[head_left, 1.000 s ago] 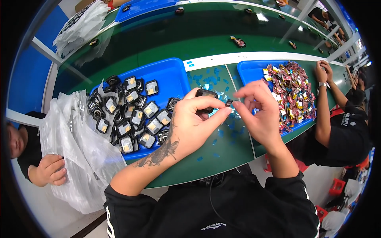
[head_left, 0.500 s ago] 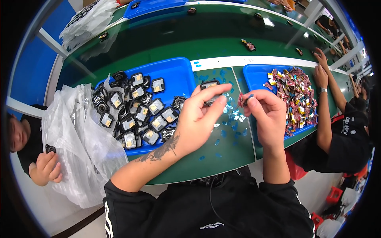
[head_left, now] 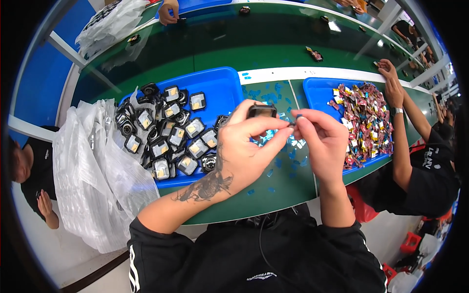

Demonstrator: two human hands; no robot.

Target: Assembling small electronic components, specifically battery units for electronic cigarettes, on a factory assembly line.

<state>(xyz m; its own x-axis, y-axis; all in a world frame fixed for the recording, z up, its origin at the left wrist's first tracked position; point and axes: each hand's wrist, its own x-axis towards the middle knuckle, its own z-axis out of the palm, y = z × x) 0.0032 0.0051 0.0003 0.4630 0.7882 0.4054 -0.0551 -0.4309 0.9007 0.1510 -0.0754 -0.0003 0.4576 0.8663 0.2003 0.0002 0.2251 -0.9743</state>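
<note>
My left hand holds a black watch case, its dark rectangular face tilted up behind the fingers. Thumb and forefinger of that hand reach right and meet the fingertips of my right hand. Pinched in the right hand is a small dark part with a bluish end; most of it is hidden by the fingers. Left of my hands, similar watch cases lie heaped in a blue tray. Small reddish flex parts with yellow and white bits fill another blue tray on the right.
Blue film scraps litter the green table between the trays. Clear plastic sheeting hangs at the left edge. Beyond a white rail, a green conveyor carries scattered parts. Co-workers are at both sides; one person's arm reaches past the right tray.
My hands have come together, fingertips now meeting. The reddish piece seen at my right fingers is no longer visible there. At left, a co-worker's hand has lowered; another hand has appeared at the conveyor's far side.
</note>
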